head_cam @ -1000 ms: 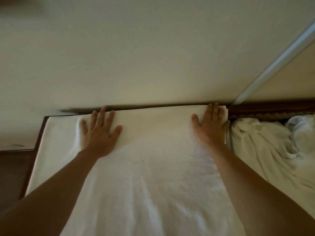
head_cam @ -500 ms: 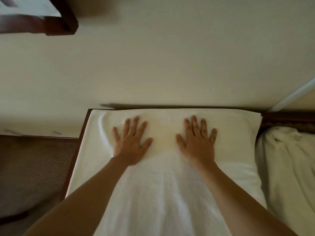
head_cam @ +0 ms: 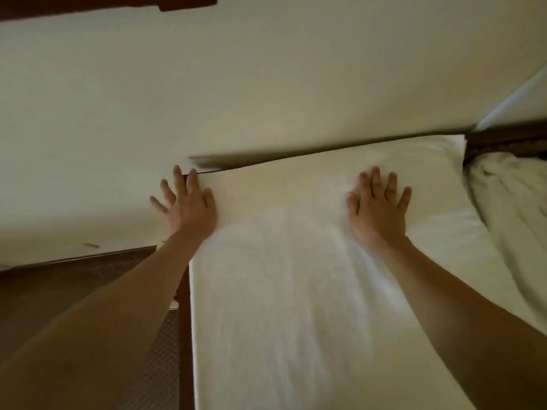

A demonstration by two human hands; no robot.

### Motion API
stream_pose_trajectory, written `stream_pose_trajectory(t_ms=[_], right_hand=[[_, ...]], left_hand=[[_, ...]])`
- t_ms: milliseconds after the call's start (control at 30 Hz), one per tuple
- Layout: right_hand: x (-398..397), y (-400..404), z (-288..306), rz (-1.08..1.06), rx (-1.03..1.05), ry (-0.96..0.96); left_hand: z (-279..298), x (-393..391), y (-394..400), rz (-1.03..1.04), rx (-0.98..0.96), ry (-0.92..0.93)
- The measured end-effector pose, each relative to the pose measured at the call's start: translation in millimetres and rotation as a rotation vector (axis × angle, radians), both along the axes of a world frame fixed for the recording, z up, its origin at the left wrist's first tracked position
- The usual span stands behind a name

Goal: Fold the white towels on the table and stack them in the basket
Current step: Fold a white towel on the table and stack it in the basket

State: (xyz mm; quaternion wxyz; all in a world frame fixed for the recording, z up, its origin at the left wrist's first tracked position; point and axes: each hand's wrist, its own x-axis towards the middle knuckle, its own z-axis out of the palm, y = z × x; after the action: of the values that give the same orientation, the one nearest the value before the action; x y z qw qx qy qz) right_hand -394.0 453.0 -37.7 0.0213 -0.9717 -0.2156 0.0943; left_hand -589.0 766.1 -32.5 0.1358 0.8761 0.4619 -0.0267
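A white towel (head_cam: pixel 296 291) lies spread flat on the desk (head_cam: pixel 185 321), covering nearly all of it; only a dark wooden strip shows along the left edge. Its near end runs out of view at the bottom. The right hand (head_cam: pixel 377 211) presses flat on the towel's far part, fingers straight and spread. The left hand (head_cam: pixel 186 205), fingers also straight, rests at the far left corner, partly blurred. A crumpled white towel (head_cam: pixel 509 217) lies just beside, cut off at right. No basket shows.
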Motion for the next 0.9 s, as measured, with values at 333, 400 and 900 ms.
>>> stream_pose_trajectory(t_ms=[333, 400, 900], right_hand=[[-243.5, 102.9, -2.4, -0.022, 0.092, 0.077], [-281.3, 114.7, -3.7, 0.067, 0.108, 0.091], [-335.5, 117.7, 2.5, -0.031, 0.107, 0.077]], left_hand=[[-4.5, -80.0, -23.1, -0.554, -0.047, 0.1], [-0.4, -85.0, -13.1, -0.565, -0.044, 0.128], [3.8, -86.1, -3.8, -0.611, -0.066, 0.186]])
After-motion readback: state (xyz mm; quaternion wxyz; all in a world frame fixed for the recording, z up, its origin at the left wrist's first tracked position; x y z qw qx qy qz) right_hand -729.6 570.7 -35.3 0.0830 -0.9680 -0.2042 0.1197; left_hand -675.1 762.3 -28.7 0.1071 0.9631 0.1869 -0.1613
